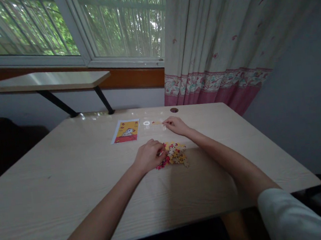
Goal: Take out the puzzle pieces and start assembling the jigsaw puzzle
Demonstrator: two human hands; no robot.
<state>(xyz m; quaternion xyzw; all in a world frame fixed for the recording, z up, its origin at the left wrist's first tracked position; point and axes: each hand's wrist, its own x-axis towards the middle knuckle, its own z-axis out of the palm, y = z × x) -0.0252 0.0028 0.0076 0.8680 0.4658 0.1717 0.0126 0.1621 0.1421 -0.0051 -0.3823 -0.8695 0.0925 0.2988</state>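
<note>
A heap of jigsaw puzzle pieces (pixel 177 154), yellow, red and plain-backed, lies in the middle of the table. At the heap's left edge rests my left hand (pixel 149 156), its fingers curled in among the pieces; what they grip is hidden. Further back, a short row of yellowish puzzle pieces (pixel 157 123) lies flat. My right hand (pixel 177 125) is closed in a pinch at the right end of this row, on a small puzzle piece mostly covered by the fingertips. Left of the row lies a picture sheet (pixel 126 131) showing a white cartoon animal on yellow and red.
The pale wooden table (pixel 69 175) has a round cable hole (pixel 174 110) near its back edge. A raised shelf (pixel 44 81) on black legs stands at the back left. Behind are a window (pixel 121 23) and a patterned curtain (pixel 212 45).
</note>
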